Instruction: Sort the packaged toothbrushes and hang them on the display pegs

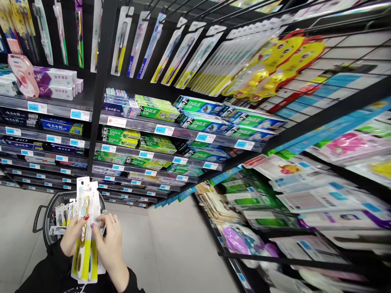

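Observation:
Several packaged toothbrushes [86, 260], in clear and white packs with yellow lower ends, are held upright in a loose stack in front of me. My left hand [71, 237] is closed round their left side, its thumb across the front pack. On the right edge of the stack, my right hand [109, 241] pinches the packs, with its thumb on the front and its fingers bent. Behind and below them stands a dark shopping basket [46, 230] with more small packs inside, partly hidden by my hands and the stack.
Toothbrush packs [122, 40] hang on hooks above shelves of boxed toothpaste [157, 112]. A pink bottle [23, 75] stands at the left. Yellow duck-shaped packs [269, 69] hang near a wire rack at the right. Another shelf unit [275, 262] holds bagged goods along the grey floor [171, 248].

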